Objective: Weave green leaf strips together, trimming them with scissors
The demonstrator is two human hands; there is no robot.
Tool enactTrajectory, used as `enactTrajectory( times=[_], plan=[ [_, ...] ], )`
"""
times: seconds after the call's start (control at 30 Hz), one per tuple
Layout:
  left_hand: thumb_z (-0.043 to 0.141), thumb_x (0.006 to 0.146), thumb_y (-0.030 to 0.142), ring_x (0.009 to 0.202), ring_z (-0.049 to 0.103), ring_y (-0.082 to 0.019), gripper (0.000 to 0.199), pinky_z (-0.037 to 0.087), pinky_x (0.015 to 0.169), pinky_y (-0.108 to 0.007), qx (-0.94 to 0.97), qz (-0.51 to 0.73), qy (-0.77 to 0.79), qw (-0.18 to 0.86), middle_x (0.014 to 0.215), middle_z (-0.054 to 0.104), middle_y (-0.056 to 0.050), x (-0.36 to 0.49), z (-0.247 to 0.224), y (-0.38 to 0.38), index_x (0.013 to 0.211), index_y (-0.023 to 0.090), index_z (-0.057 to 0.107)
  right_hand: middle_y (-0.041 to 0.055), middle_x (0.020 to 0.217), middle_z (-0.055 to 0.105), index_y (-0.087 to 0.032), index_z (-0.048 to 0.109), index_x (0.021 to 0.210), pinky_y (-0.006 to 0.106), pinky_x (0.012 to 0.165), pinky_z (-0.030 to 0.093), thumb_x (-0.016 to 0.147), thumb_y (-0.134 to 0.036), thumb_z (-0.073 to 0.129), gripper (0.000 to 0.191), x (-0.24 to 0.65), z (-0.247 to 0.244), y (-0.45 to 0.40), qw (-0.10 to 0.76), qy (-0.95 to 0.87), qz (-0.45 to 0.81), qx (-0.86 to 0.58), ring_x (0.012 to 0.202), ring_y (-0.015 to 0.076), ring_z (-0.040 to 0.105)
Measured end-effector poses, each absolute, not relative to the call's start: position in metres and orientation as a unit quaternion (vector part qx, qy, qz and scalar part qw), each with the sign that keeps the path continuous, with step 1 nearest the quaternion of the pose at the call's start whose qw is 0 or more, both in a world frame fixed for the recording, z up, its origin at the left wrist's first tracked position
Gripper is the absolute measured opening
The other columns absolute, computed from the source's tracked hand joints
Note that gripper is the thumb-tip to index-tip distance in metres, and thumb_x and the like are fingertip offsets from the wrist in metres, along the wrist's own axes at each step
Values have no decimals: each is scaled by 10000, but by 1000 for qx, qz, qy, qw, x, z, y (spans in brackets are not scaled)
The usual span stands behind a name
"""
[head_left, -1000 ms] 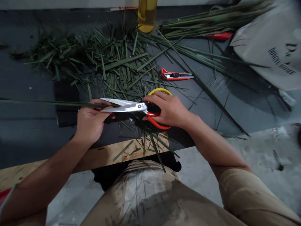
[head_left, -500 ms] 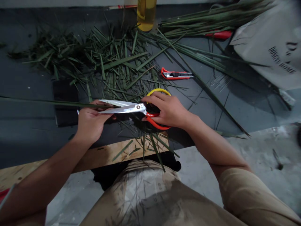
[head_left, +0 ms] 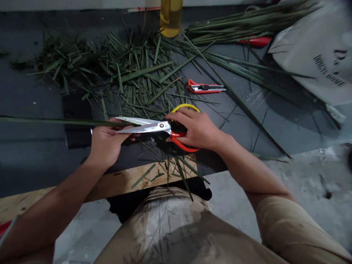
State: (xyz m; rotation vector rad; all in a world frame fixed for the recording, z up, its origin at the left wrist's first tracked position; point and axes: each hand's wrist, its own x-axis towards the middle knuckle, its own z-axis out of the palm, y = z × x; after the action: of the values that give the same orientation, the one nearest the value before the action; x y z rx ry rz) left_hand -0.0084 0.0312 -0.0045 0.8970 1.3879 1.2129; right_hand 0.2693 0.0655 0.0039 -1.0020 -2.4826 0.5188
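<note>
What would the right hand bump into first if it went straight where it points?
Past the scissors it holds, the right hand would probably meet the green leaf or the left hand pinching it; depth is unclear.

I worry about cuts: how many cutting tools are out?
2 certain: scissors in the right hand, utility knife on the table; the half-hidden red object may be another.

Long green leaf (head_left: 55,120) cut off at the left edge, fingertips partly hidden.
</note>
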Motion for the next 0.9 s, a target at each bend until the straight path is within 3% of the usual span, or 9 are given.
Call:
enactTrajectory(
  times=[0.43,0.9],
  plan=[
    [952,643,277,608,703,-216,237,564,531,-338,384,489,588,517,692,722,-29,-8,-6,30,686,253,720,132,1204,738,-210,637,1342,383,871,556,926,-462,726,495,268,2,65,202,-891,192,-359,1050,274,683],
    [884,673,181,608,721,-183,125,579,520,-271,410,482,577,516,687,752,-23,-10,-9,27,694,272,801,134,1201,737,-197,642,1335,355,832,541,911,-449,747,505,268,2,65,194,-893,192,-357,1032,263,687]
  ],
)
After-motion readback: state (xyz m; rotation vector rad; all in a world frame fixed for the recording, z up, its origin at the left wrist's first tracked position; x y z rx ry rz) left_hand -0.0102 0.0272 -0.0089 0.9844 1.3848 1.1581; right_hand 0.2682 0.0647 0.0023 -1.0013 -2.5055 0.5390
